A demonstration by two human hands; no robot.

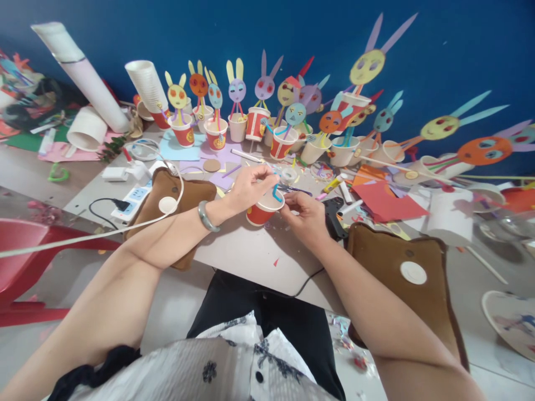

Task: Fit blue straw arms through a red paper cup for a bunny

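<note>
A red and white paper cup [259, 215] stands on the table in front of me. From its top rises a short blue strip [276, 193], bent near its lower end. My left hand [253, 188] is over the cup's left side, with thumb and fingers pinched on the upper end of the blue strip. My right hand [306, 218] is at the cup's right side, its curled fingertips against the rim; they look closed around the cup's edge. The inside of the cup is mostly hidden by my left hand.
Cups with paper rabbit heads [237, 89] line the blue wall. Brown cushions [401, 278] lie at both sides. A power strip [136, 200] with a white cable is at left, red paper [388, 200] and a black object [335, 218] at right. A red chair [29, 267] stands far left.
</note>
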